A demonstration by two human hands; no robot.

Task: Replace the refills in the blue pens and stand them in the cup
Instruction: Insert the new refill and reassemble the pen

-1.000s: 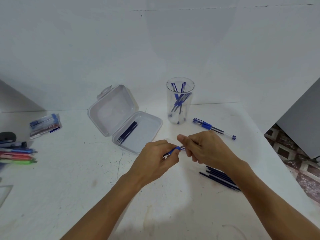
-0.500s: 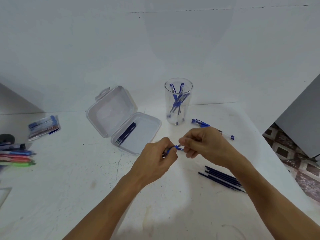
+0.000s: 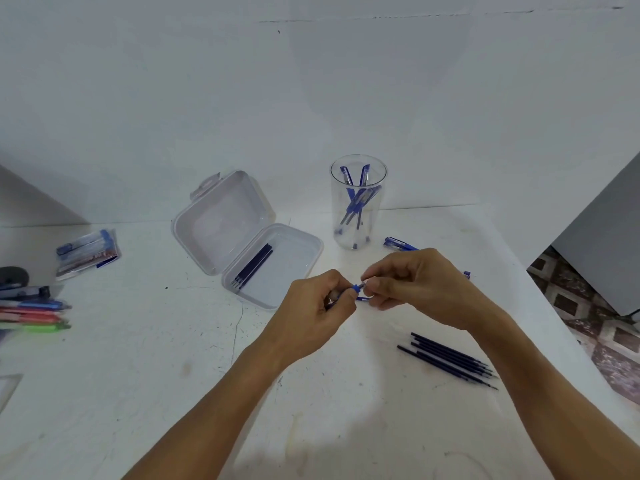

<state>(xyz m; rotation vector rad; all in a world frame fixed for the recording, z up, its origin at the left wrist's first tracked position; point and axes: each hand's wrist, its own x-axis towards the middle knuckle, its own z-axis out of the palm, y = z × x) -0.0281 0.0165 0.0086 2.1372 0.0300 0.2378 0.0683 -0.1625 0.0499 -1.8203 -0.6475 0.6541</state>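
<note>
Your work surface is a scuffed white table (image 3: 138, 393) with a thin crack running through its middle. It is pushed against a plain white wall (image 3: 311, 98). Off its right edge you can see patterned floor tiles (image 3: 588, 306) and a grey panel (image 3: 602, 244).

At the back the clear cup (image 3: 336, 202) stands upright, with several blue pens (image 3: 356, 202) leaning crossed inside it. To its left lies an open plastic box (image 3: 221, 226) with its lid tipped back and a few dark refills (image 3: 254, 268) lying together in its tray. A bundle of loose refills (image 3: 450, 360) lies on the table beside your right forearm, thin tips pointing right. A spare pen (image 3: 398, 243) lies just behind your right hand, mostly hidden by it. At the far left are a plastic-wrapped pack (image 3: 88, 251) and a row of coloured pens (image 3: 34, 315).

Your hands meet above the middle of the table, in front of the cup. Your left hand (image 3: 311, 313) is curled round the barrel of the blue pen (image 3: 356, 288), with thumb and forefinger closing near its blue collar. Your right hand (image 3: 422, 289) pinches the pen's tip end between thumb and forefinger, the other fingers curled beneath. The pen is off the table, held between both hands and largely covered by them.
</note>
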